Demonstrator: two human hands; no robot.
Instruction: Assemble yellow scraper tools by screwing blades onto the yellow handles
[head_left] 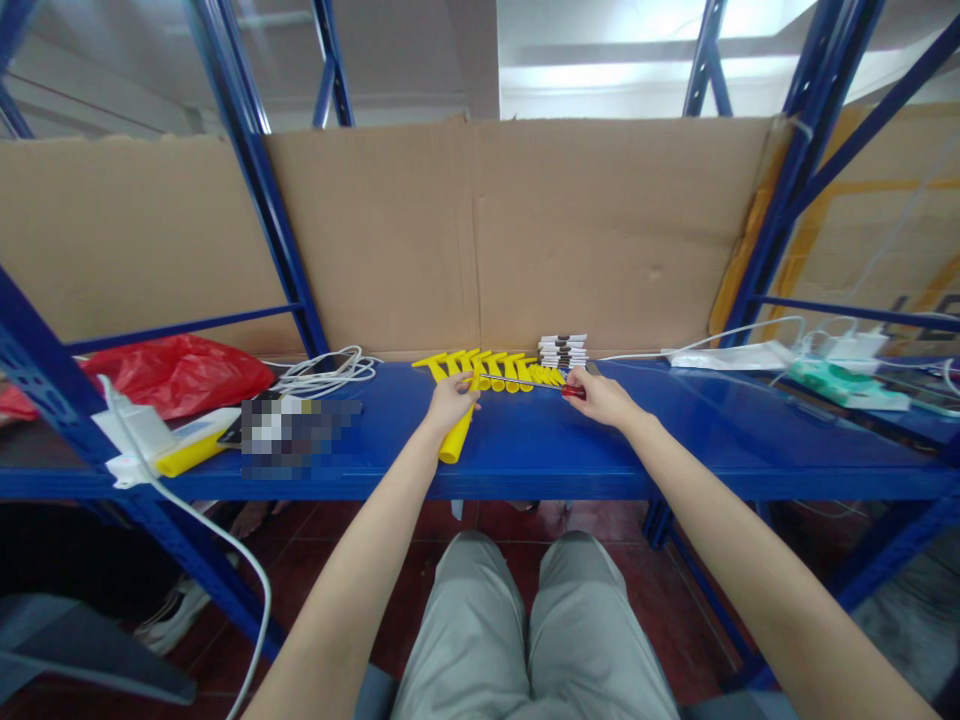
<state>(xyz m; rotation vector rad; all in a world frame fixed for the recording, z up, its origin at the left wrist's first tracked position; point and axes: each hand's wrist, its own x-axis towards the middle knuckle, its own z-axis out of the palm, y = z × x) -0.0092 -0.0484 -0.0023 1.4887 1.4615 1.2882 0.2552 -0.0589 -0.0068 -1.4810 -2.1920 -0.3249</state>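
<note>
My left hand [451, 400] is closed around a yellow T-shaped plastic piece [457, 440], whose round handle points down toward the front edge of the blue shelf. In my right hand [600, 397] is a screwdriver [573, 391] with a red handle. Its long thin shaft runs level to the left, and the tip reaches the yellow piece by my left fingers. Exactly where the tip meets the piece is too small to tell. Behind my hands lies a row of several similar yellow pieces [499, 370], with smaller yellow parts [549, 375] at its right end.
A stack of small white packs [562, 350] stands behind my right hand. On the left lie a red plastic bag [180, 375], a coiled white cable [330, 372] and another yellow handle [191, 453]. A green-and-white packet [847, 385] lies at right. Cardboard [600, 230] walls the back.
</note>
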